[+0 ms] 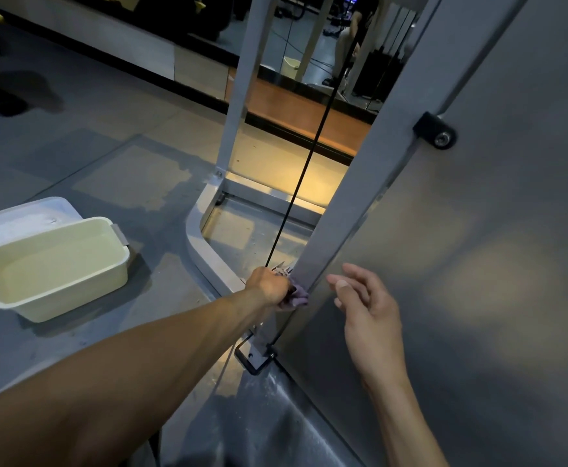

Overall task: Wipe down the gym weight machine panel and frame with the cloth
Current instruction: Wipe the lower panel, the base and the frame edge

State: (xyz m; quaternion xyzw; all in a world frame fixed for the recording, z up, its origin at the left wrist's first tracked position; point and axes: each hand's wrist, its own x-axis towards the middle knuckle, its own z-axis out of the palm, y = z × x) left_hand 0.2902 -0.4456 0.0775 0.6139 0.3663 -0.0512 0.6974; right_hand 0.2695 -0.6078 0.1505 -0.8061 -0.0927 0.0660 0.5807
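The grey weight machine panel [498,264] fills the right side of the view, edged by a slanted grey frame post [353,183]. Low on that post, my left hand [269,286] is closed around a purple cloth [298,298] and presses it against the post's bottom end. Only a small bunch of the cloth shows past my fingers. My right hand [367,311] hovers just in front of the panel with fingers spread, holding nothing; I cannot tell if it touches the surface.
A pale yellow plastic tub [57,267] sits on the floor at left, with its white lid [13,217] behind it. A black cable [309,156] runs down beside the post. The machine's curved base rail [201,244] and a second upright [242,89] stand behind.
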